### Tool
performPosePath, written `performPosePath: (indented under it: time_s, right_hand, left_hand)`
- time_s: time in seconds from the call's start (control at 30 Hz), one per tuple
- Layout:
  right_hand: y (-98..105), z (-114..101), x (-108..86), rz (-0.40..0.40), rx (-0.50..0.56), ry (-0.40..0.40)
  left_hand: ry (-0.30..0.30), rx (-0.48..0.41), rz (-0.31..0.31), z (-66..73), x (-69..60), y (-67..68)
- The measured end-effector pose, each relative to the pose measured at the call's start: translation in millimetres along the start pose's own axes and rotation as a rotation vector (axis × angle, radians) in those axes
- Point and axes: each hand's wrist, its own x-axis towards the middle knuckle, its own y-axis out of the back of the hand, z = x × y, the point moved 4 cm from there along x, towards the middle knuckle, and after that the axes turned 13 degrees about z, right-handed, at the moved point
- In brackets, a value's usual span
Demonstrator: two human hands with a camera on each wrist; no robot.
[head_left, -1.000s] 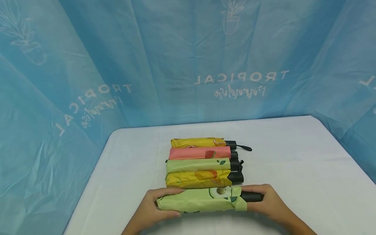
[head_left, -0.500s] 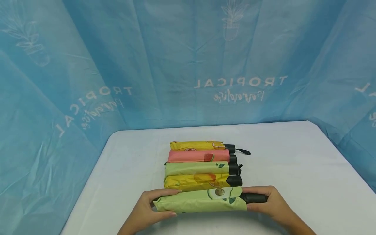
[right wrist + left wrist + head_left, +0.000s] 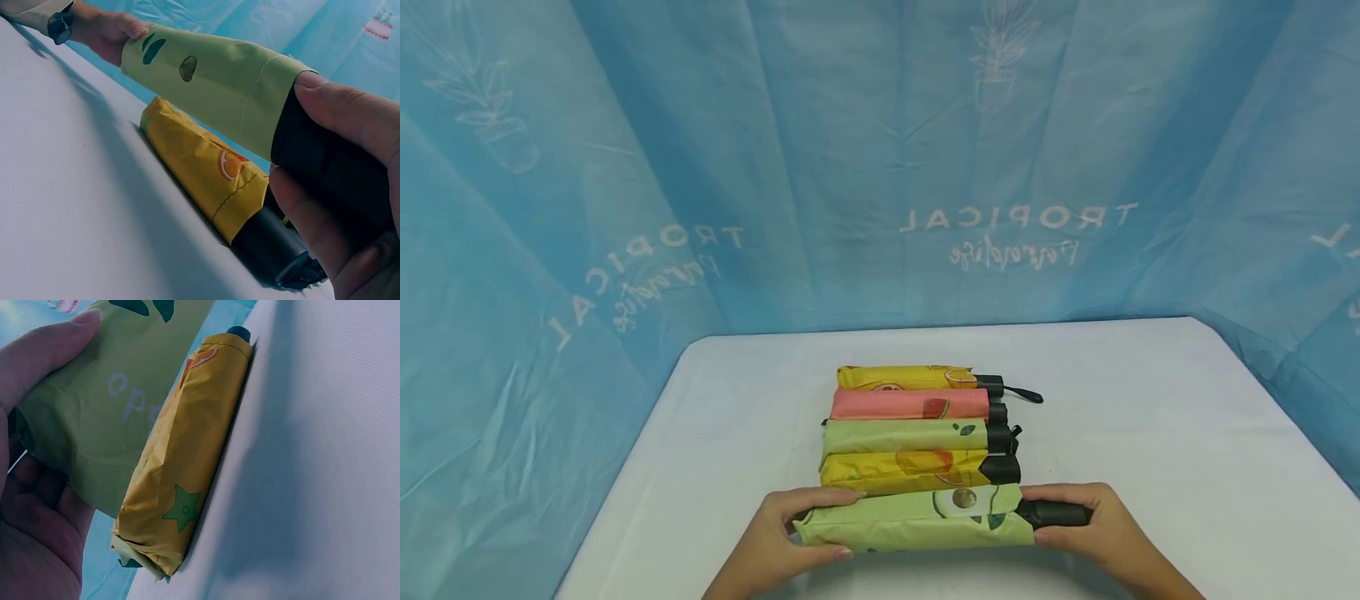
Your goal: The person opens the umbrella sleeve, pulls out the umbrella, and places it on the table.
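A folded green umbrella (image 3: 902, 523) in a sleeve with an avocado print is held level between both hands, lifted off the table at the near end of a row. My left hand (image 3: 782, 537) grips its left end, thumb and fingers on opposite sides. At the other end, my right hand (image 3: 1086, 521) holds the black handle (image 3: 1054, 513) between thumb and fingers. Just behind it lies a yellow umbrella (image 3: 902, 471); in the right wrist view this yellow umbrella (image 3: 203, 165) rests on the white surface, below and apart from the green one.
Beyond the yellow umbrella lie another green umbrella (image 3: 902, 436), a pink umbrella (image 3: 902, 404) and a second yellow umbrella (image 3: 910, 378) with a wrist strap (image 3: 1024, 394). All point their handles right on the white table (image 3: 1150, 417). Blue printed curtain (image 3: 850, 167) surrounds the table.
Both hands still hold the green umbrella, its handle now showing slightly farther right. The whole scene sits lower in the head view as the camera tilts. The umbrellas in the row keep their arrangement.
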Motion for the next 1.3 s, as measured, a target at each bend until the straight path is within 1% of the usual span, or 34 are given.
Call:
performPosePath:
  time_s: [0.1, 0.17, 0.27, 0.33, 0.4, 0.47, 0.5, 0.67, 0.73, 0.87, 1.03, 1.17, 1.3]
  right_hand:
    - [3, -1, -2.3, 0.017, -0.031, -0.006]
    - [6, 0, -2.9, 0.045, -0.059, -0.022]
    - [9, -1, -1.5, 0.082, -0.067, -0.028]
    - [10, -3, 0.4, 0.087, -0.064, 0.001]
    - [11, -5, 2.3, 0.076, -0.054, 0.046]
    - [12, -8, 3.2, 0.059, -0.047, 0.09]
    - [13, -9, 3.5, 0.059, -0.047, 0.095]
    - [17, -11, 3.0, 0.063, -0.054, 0.07]
    - [19, -11, 1.8, 0.064, -0.056, 0.066]
    - [21, -9, -0.9, 0.057, -0.052, 0.095]
    - [26, -8, -4.5, 0.071, -0.053, 0.133]
    - [31, -7, -8.7, 0.087, -0.052, 0.112]
    - [34, -6, -13.5, 0.101, -0.053, 0.096]
  left_hand:
    - [-0.021, 0.01, 0.017, 1.5, -0.7, 2.9]
    - [-0.021, 0.024, 0.038, 2.1, -1.4, 7.1]
    - [0.012, 0.042, 0.078, 2.5, -2.2, 15.0]
    - [0.044, 0.048, 0.096, 2.3, -2.3, 19.0]
    - [0.067, 0.049, 0.107, 2.4, -2.1, 21.7]
    - [0.068, 0.037, 0.105, 2.3, -1.5, 22.8]
    - [0.054, 0.035, 0.103, 2.4, -0.9, 23.1]
    - [-0.001, 0.018, 0.098, 2.7, 0.6, 24.6]
    - [-0.006, 0.018, 0.096, 2.5, 0.5, 25.4]
    - [0.014, 0.011, 0.089, 1.4, -1.5, 27.7]
    - [0.048, -0.002, 0.087, -1.5, -3.1, 33.2]
    - [0.061, -0.016, 0.086, -3.7, -3.6, 36.6]
    - [0.066, -0.026, 0.073, -5.7, -4.0, 37.0]
